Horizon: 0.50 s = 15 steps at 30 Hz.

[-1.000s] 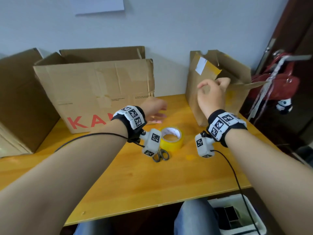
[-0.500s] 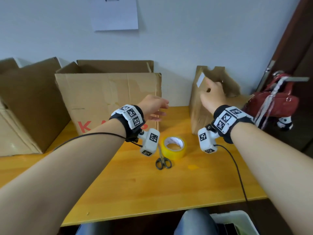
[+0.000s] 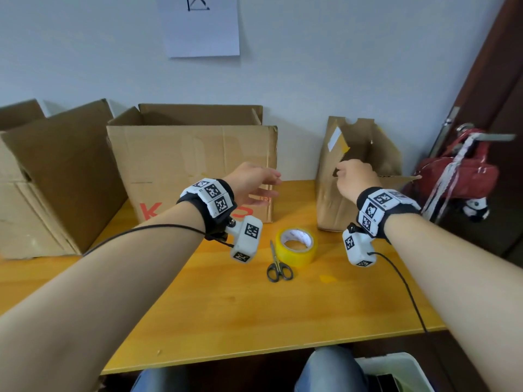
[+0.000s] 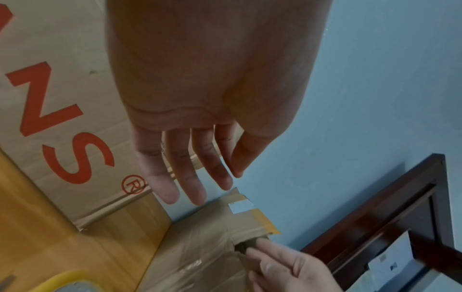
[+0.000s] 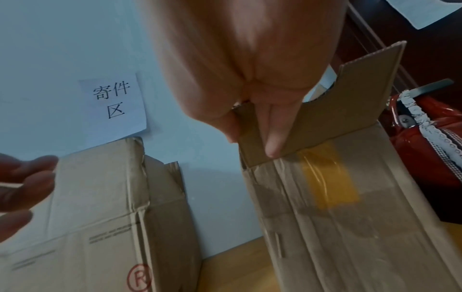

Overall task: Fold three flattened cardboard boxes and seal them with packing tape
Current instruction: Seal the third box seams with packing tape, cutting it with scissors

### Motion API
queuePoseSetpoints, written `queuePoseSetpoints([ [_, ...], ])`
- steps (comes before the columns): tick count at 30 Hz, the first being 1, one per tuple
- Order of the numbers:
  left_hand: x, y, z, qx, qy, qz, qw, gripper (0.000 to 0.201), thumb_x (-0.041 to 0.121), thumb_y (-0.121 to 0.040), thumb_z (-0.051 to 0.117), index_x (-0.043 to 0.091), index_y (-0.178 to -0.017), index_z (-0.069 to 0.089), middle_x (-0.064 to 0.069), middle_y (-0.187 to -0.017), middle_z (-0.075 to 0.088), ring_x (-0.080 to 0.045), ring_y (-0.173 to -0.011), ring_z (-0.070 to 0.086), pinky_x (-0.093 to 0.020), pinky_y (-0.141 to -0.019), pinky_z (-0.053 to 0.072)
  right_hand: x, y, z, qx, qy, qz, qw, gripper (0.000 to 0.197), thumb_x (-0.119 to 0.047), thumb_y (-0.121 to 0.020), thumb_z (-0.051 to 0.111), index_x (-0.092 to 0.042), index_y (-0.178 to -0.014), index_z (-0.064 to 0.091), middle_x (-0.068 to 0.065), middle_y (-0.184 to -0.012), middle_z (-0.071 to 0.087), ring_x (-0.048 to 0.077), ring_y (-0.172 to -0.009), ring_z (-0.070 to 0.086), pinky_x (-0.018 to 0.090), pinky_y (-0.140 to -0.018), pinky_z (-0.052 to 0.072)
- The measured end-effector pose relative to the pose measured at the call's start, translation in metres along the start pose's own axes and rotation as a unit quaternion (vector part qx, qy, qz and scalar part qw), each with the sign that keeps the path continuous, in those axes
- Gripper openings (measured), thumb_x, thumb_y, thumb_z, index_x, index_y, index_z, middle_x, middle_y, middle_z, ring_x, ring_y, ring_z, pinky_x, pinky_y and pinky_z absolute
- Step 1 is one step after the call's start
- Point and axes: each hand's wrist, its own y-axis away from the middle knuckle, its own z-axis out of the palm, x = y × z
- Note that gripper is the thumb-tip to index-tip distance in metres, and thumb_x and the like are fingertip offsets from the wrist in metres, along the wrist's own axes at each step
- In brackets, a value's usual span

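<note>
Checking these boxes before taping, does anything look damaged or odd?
The small box that the right hand pinches is creased, with old yellow tape on it. The big box has a ragged corner edge.

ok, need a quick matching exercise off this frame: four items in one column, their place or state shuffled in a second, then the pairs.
Items
1. yellow tape roll
2. scissors
3. small box
4. left hand

Place or state
A. a top flap pinched by the right hand
B. open, holding nothing, in front of the large box
C. flat on the table, between the two wrists
D. lying closed just left of the roll

Pairs: 1-C, 2-D, 3-A, 4-B
</note>
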Motion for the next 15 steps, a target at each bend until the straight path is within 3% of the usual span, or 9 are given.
queuePoseSetpoints([
  [4, -0.003, 0.001, 0.004, -0.005, -0.016, 0.008, 1.000, 0.018, 0.010, -0.100, 0.053, 0.014, -0.108, 0.068, -0.003, -0.106, 0.072, -0.022, -0.091, 0.070, -0.043, -0.087, 0.057, -0.001, 0.011, 0.007, -0.014, -0.063, -0.061, 0.996, 0.032, -0.012, -0.105, 0.040, -0.001, -0.121, 0.066, 0.014, -0.118, 0.070, 0.035, -0.118, 0.059, 0.048, -0.102, 0.048],
  [9, -0.004, 0.004, 0.007, -0.012, -0.023, 0.008, 1.000, 0.019, 0.009, -0.100, 0.051, 0.015, -0.105, 0.069, -0.001, -0.102, 0.072, -0.022, -0.093, 0.070, -0.041, -0.083, 0.058, -0.006, 0.022, 0.011, -0.041, -0.120, -0.104, 0.986, 0.038, -0.010, -0.105, 0.043, -0.018, -0.138, 0.061, -0.001, -0.133, 0.066, 0.019, -0.127, 0.058, 0.035, -0.110, 0.043],
  [12, -0.003, 0.010, 0.005, -0.001, -0.032, 0.017, 0.999, 0.020, 0.007, -0.099, 0.052, 0.014, -0.106, 0.069, -0.001, -0.100, 0.072, -0.022, -0.090, 0.070, -0.040, -0.080, 0.058, -0.016, 0.027, 0.008, -0.083, -0.123, -0.120, 0.982, 0.042, -0.009, -0.102, 0.046, -0.027, -0.137, 0.060, -0.002, -0.139, 0.061, 0.022, -0.108, 0.068, 0.039, -0.098, 0.054],
  [15, 0.001, 0.019, -0.007, 0.036, -0.067, 0.060, 0.995, 0.018, 0.007, -0.098, 0.054, 0.014, -0.102, 0.070, -0.002, -0.098, 0.072, -0.019, -0.083, 0.070, -0.035, -0.070, 0.059, -0.040, 0.033, -0.001, -0.086, -0.153, -0.139, 0.975, 0.043, -0.008, -0.100, 0.043, -0.029, -0.130, 0.065, -0.001, -0.139, 0.059, 0.013, -0.074, 0.074, 0.036, -0.075, 0.062],
])
